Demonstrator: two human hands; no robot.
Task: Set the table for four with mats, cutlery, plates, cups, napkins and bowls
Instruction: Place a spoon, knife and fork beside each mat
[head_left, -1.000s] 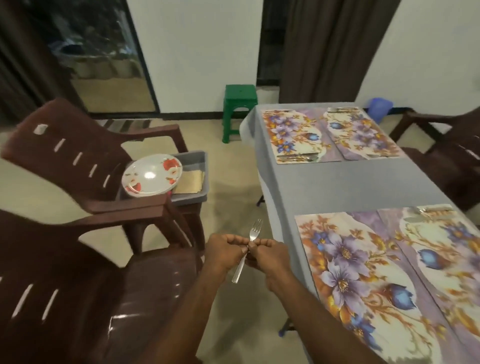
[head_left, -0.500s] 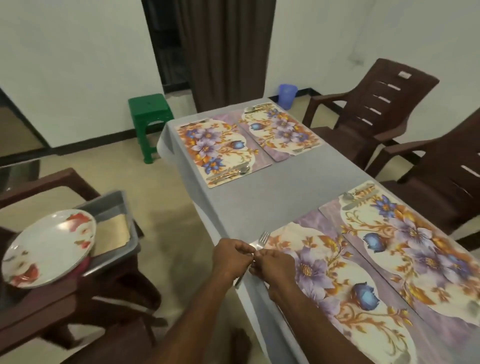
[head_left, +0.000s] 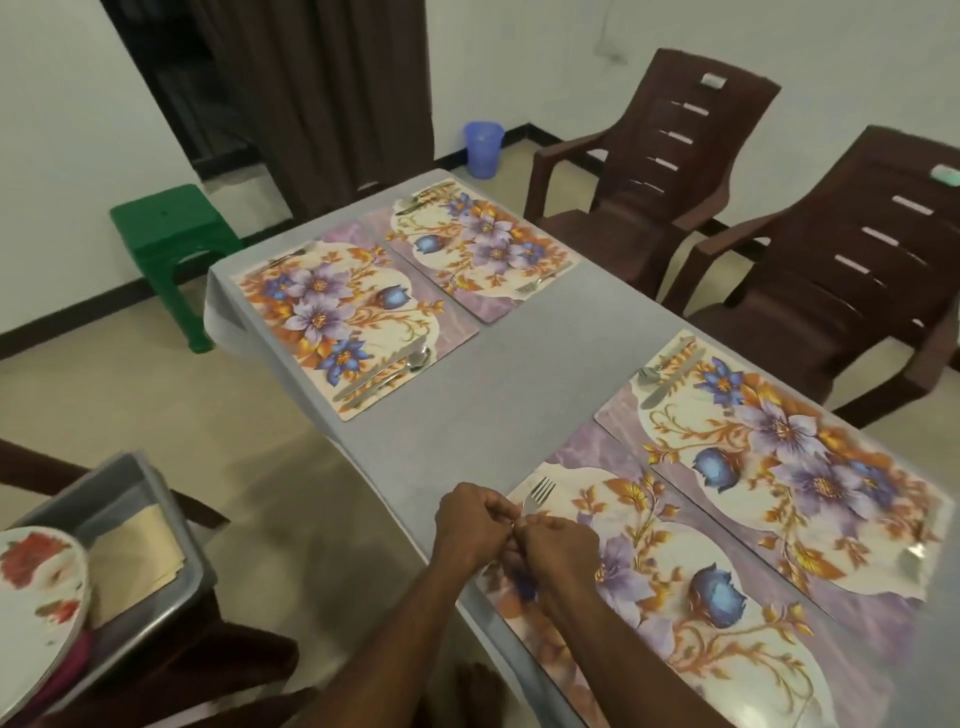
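We've got both hands together at the near edge of the table (head_left: 519, 374). Our left hand (head_left: 475, 525) is curled, fingertips pinching in at the middle, and our right hand (head_left: 558, 545) is curled just the same, knuckles nearly touching the left. Between them they pinch a fork (head_left: 537, 496); its tines poke out beyond the fingers, pointing away from us, while the handle is hidden behind the hands.

The fork's head hangs over the near-left corner of the closest floral mat (head_left: 675, 597). Whether it touches the mat we can't tell.

Across the grey tablecloth lie three more mats: one beside ours to the right (head_left: 779, 457) with cutlery at its far corner, and two at the far end (head_left: 337, 317) (head_left: 483, 249), each with cutlery along an edge.

Two brown plastic chairs (head_left: 675, 171) (head_left: 857, 270) stand on the right. To our left, a grey tray (head_left: 130, 519) holds tan napkins (head_left: 135, 561), with a flowered plate (head_left: 36, 587) at its edge. A green stool (head_left: 166, 234) and a blue bucket (head_left: 483, 148) sit near the dark curtain.
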